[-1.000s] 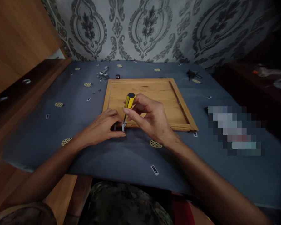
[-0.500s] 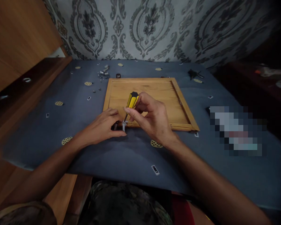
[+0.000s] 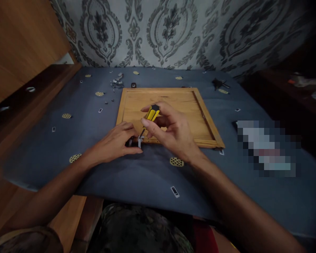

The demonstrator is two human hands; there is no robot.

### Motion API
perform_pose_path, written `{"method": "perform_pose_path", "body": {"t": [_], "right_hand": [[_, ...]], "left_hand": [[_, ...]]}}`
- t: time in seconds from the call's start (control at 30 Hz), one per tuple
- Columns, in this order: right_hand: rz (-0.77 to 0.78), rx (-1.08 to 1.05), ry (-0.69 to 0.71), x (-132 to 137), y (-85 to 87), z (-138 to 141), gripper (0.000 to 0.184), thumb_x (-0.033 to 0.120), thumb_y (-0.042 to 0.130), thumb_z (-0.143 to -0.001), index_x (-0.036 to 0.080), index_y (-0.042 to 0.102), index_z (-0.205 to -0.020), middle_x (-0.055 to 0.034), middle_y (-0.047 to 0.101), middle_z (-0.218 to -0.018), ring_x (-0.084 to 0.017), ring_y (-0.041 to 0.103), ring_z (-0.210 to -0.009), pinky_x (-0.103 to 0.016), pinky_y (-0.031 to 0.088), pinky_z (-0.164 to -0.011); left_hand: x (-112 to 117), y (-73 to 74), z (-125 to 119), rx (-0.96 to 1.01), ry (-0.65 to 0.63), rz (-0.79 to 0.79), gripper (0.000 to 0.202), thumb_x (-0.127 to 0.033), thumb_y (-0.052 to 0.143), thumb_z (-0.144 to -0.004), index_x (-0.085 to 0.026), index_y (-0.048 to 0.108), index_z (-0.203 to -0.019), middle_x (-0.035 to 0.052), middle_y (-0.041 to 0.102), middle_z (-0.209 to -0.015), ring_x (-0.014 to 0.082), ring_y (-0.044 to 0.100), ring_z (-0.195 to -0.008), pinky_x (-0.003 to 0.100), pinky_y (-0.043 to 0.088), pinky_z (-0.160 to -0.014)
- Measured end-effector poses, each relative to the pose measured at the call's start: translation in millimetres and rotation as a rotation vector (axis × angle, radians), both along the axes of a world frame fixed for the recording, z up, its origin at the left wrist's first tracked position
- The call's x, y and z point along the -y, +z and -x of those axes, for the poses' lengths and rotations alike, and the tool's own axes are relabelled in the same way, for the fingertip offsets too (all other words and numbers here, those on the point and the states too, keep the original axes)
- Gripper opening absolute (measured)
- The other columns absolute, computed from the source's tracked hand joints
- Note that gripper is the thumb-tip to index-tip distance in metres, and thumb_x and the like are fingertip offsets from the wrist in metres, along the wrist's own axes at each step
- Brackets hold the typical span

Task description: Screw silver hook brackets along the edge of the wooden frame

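Observation:
My right hand (image 3: 171, 135) is closed round a yellow and black screwdriver (image 3: 152, 114), whose tip points down at a small metal bracket (image 3: 139, 141) on the near left edge of a wooden frame panel (image 3: 171, 102). My left hand (image 3: 115, 144) rests on the grey cloth beside that corner, its fingers pinched on the bracket. The screwdriver handle leans to the right, away from the tip.
A grey patterned cloth (image 3: 68, 147) covers the table. A heap of small metal screws and fittings (image 3: 116, 83) lies at the far left, a dark tool (image 3: 218, 83) at the far right. A blurred item (image 3: 265, 147) lies right of the panel. Patterned wallpaper stands behind.
The screwdriver handle has tilted further to the right while its tip stays at the bracket. My right hand's fingers have shifted on the handle. My left hand has barely moved.

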State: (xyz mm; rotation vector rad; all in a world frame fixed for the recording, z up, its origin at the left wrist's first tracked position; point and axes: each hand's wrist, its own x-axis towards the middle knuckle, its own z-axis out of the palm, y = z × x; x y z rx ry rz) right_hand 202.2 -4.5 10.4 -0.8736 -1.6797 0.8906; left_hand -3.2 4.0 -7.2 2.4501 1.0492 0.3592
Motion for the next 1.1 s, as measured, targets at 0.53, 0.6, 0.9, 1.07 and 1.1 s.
{"method": "perform_pose_path", "body": {"t": [0.53,0.6,0.9,1.07,1.1], "right_hand": [[-0.092,0.026,-0.112,2,2.8,-5,0.031,0.054,0.070,-0.093,0.025,0.061,-0.088,0.0017,0.058,-0.073,-0.014,0.057,-0.057,-0.030,0.048,-0.050],[-0.091,0.028,-0.117,2,2.0,-5,0.032,0.055,0.069,-0.094,0.025,0.061,-0.089,0.0019,0.058,-0.074,-0.014,0.058,-0.058,-0.030,0.047,-0.051],[-0.082,-0.002,-0.065,1,-1.1,-3,0.030,0.051,0.071,-0.093,0.024,0.060,-0.088,0.0030,0.059,-0.075,-0.012,0.059,-0.055,-0.029,0.046,-0.050],[-0.070,0.016,-0.048,0,-2.9,-3,0.030,0.052,0.069,-0.094,0.025,0.057,-0.089,0.0026,0.059,-0.075,-0.013,0.058,-0.055,-0.030,0.047,-0.051],[-0.076,0.028,-0.051,0,-3.2,-4,0.030,0.052,0.069,-0.094,0.025,0.057,-0.088,0.0022,0.059,-0.076,-0.013,0.058,-0.057,-0.030,0.047,-0.052]], "left_hand": [[0,3.1,-1,-0.052,0.001,-0.023,0.030,-0.047,0.075,-0.092,-0.018,0.066,-0.098,0.0051,0.061,-0.101,0.0257,0.059,-0.102,0.037,0.048,-0.088],[0,3.7,-1,-0.058,0.003,-0.024,0.032,-0.047,0.075,-0.092,-0.017,0.066,-0.098,0.0051,0.061,-0.100,0.0259,0.059,-0.102,0.037,0.048,-0.088],[0,2.9,0,-0.055,0.003,-0.017,0.031,-0.048,0.073,-0.093,-0.018,0.067,-0.098,0.0062,0.062,-0.102,0.0274,0.059,-0.104,0.040,0.048,-0.090],[0,2.5,0,-0.049,-0.002,-0.018,0.030,-0.049,0.072,-0.093,-0.019,0.068,-0.098,0.0058,0.062,-0.101,0.0269,0.059,-0.103,0.040,0.049,-0.090],[0,2.7,0,-0.052,-0.004,-0.018,0.030,-0.049,0.072,-0.093,-0.019,0.068,-0.098,0.0058,0.063,-0.100,0.0269,0.059,-0.103,0.040,0.049,-0.090]]}}
